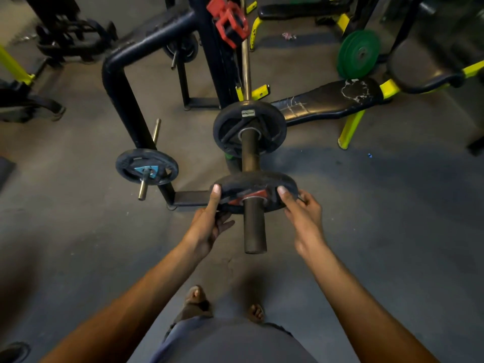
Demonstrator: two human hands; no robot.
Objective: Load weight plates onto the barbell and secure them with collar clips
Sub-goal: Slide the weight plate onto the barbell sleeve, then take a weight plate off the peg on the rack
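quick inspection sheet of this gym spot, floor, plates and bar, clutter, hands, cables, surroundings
surface: grey concrete floor, worn, with a small scrap of litter far off.
job's things: barbell sleeve points toward the camera; inner plate sits far up the sleeve; outer plate is partway on, with a gap between the two. Red collar clips are on the upright frame, not on the bar.
clutter: spare plate on a storage peg; green plates beside the bench.
grippers: left hand and right hand each grip the outer plate's rim.
cables: nothing seen.
surroundings: black bench with cracked padding, yellow-legged frames, dark rack tubing.
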